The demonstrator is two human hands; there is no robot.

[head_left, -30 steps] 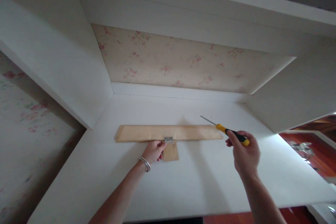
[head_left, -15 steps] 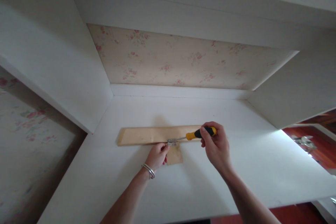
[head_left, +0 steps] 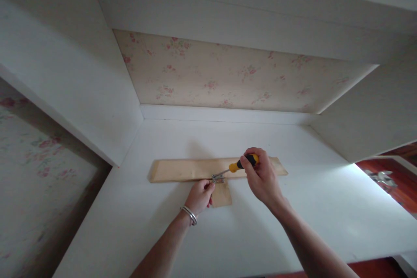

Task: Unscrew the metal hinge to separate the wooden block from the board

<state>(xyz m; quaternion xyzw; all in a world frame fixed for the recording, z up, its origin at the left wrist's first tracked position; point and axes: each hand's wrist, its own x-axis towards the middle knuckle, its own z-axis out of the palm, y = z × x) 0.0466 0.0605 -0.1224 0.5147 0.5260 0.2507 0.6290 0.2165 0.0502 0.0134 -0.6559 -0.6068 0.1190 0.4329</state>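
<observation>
A long pale wooden board [head_left: 182, 170] lies across the white surface, with a small wooden block [head_left: 222, 195] against its near edge. A metal hinge [head_left: 218, 179] spans the joint between the two pieces. My left hand [head_left: 199, 195] is closed at the block's left edge, thumb and forefinger pinched beside the hinge; its other fingers are partly hidden. In my right hand [head_left: 262, 178] is a yellow-and-black screwdriver [head_left: 239, 165], held by the handle and slanting down to the left. Its tip meets the hinge near its upper left part.
White side panels [head_left: 74, 78] and an overhead ledge [head_left: 228, 4] enclose the white surface [head_left: 260, 234]. Floral wallpaper [head_left: 208, 71] covers the back wall. Reddish wood and a shiny metal item [head_left: 381, 178] show beyond the right edge.
The screwdriver is tilted more steeply, its handle moved left, and its tip has shifted to the hinge's upper left. The whole view has shifted slightly; my left hand keeps its place by the hinge.
</observation>
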